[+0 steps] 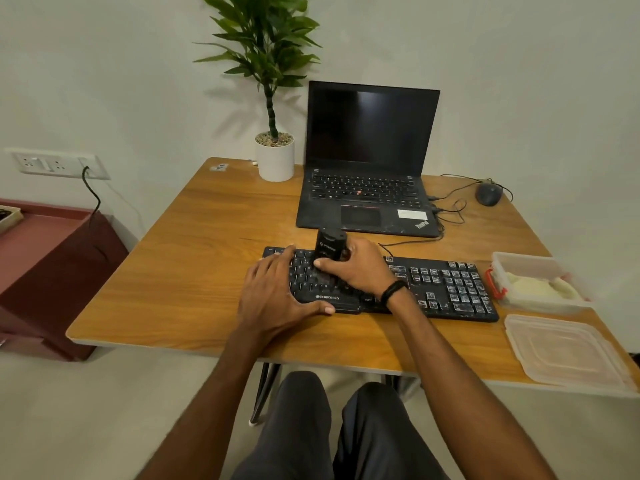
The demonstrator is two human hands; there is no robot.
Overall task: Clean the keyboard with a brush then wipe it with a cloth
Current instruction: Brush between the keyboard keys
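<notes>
A black keyboard (450, 289) lies across the middle of the frame on a wooden table (194, 271), its right half dusted with pale specks. The person's right hand (360, 268) sits just above the centre, fingers and thumb curled round a stubby black brush (329, 245) held upright, its lower end down on the keys (the bristles themselves are blurred and hard to make out). The left hand (273, 296) lies flat on the keyboard's left end, fingers straight and slightly apart, thumb stretched along the front edge.

At the right edge of the frame a clear plastic container (519, 268) holds a pale, crumpled cloth (533, 289); its lid (568, 355) lies below it at lower right. Above the keyboard an open laptop (367, 188) shows a dark screen, with a potted plant (275, 161) to its left and a mouse (488, 194) to its right.
</notes>
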